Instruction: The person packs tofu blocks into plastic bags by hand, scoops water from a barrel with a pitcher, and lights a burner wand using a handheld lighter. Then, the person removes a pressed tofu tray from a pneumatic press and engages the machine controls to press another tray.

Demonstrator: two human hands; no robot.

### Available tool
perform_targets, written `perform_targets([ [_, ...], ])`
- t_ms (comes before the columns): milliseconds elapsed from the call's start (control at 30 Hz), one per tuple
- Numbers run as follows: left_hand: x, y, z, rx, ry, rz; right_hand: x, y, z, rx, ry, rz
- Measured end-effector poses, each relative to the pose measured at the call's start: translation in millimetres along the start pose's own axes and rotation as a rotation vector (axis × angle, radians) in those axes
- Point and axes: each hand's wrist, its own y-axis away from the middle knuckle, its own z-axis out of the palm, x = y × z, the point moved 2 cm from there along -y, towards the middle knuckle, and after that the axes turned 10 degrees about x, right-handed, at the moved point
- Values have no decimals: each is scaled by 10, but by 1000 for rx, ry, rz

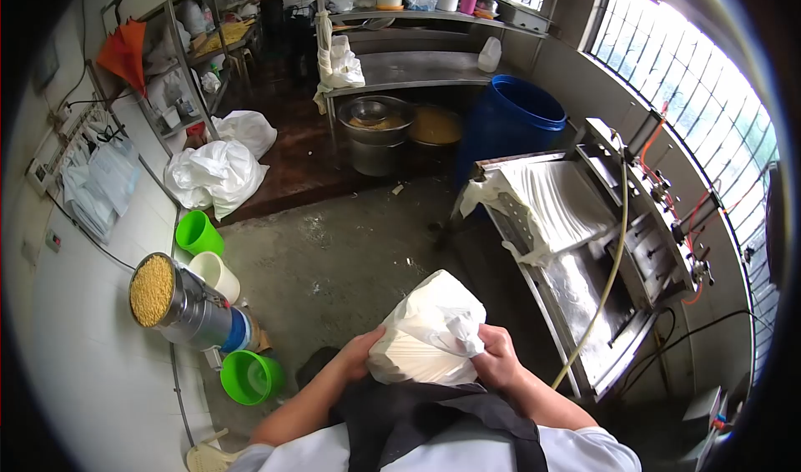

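Observation:
A white plastic bag (pixel 425 326) packed with what look like stacked pale sheets is held up in front of my dark apron. My left hand (pixel 365 352) is closed on the bag's left side. My right hand (pixel 497 357) grips its right side, beside the bunched, twisted plastic of the bag's mouth. Both hands' fingertips are partly hidden by the bag. To the right, a metal press table (pixel 576 292) carries a folded white cloth (pixel 555 205), apart from my hands.
A steel machine (pixel 196 309) topped with soybeans stands left, between green buckets (pixel 250 378). Large white sacks (pixel 219 174) lie farther back. Ahead are a blue barrel (pixel 513 130), a steel pot (pixel 373 142) and a metal shelf (pixel 417 70). A hose (pixel 613 280) hangs across the press table.

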Motion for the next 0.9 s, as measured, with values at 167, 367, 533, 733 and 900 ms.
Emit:
perform_targets([
  [167,763,-532,-339,126,48,77,659,-1162,303,-150,-96,-4],
  [367,2075,-1390,-513,175,88,116,1115,-2906,377,-254,-223,6],
  [533,3120,-1784,-231,208,121,204,1106,-4225,307,-282,-284,-65],
  [733,3819,-2546,-305,173,255,133,1285,-5422,384,-335,-231,-105],
  [900,4513,-3351,-456,163,191,101,1688,-6380,490,-303,-138,-66],
])
